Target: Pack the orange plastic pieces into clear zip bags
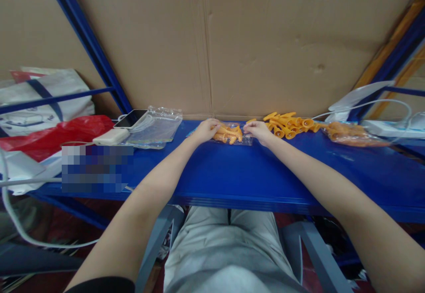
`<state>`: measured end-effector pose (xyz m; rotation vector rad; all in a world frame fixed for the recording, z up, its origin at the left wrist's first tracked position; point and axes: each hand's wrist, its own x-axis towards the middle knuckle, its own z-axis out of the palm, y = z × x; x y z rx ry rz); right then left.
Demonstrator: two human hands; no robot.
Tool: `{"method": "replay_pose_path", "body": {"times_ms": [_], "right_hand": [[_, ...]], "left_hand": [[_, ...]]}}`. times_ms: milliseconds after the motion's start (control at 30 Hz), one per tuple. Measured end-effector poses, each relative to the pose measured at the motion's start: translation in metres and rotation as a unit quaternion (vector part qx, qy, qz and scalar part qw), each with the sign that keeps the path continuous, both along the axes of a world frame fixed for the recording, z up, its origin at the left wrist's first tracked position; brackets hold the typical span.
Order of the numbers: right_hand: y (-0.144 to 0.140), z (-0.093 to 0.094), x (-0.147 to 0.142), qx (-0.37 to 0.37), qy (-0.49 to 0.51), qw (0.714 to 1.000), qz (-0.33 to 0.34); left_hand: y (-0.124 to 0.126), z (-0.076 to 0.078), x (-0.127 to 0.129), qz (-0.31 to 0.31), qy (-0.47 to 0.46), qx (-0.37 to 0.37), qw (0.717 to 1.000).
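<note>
Lying between left hand (206,130) and right hand (258,132), touching both, small bag of orange parts (231,134)

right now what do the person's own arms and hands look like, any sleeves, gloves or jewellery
Both forearms are bare up to the elbows, with no gloves on the left hand or the right hand. No watch, bracelet or ring can be made out, though the hands are small in the view. A dark sleeve edge shows at the upper left arm. No sleeve is visible on the right arm.

no readable text, labels or numbers
</note>
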<state>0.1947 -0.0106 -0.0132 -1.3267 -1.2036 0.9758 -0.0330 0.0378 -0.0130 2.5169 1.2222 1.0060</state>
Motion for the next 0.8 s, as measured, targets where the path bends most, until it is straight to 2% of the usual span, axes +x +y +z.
{"method": "replay_pose_path", "body": {"times_ms": [100, 200, 400, 567, 667, 800], "right_hand": [[-0.002, 0.001, 0.0, -0.054, -0.035, 0.997, 0.044], [-0.003, 0.002, 0.0, -0.084, -0.022, 0.993, 0.08], [-0.008, 0.009, -0.006, -0.097, 0.064, 0.989, 0.093], [-0.012, 0.009, -0.015, -0.107, 0.085, 0.98, 0.147], [-0.012, 0.007, -0.018, -0.109, 0.061, 0.981, 0.148], [-0.01, 0.002, -0.017, -0.094, 0.021, 0.984, 0.149]], "left_hand": [[-0.001, 0.001, 0.0, -0.002, 0.013, 0.008, 1.0], [-0.002, 0.002, 0.001, 0.0, 0.015, 0.021, 1.0], [-0.005, 0.004, 0.004, 0.0, -0.013, 0.037, 0.999], [-0.01, 0.007, 0.008, -0.017, -0.037, 0.024, 0.999], [-0.009, 0.011, 0.006, 0.046, -0.076, 0.002, 0.996], [-0.005, 0.012, -0.003, 0.209, -0.065, -0.066, 0.973]]}}
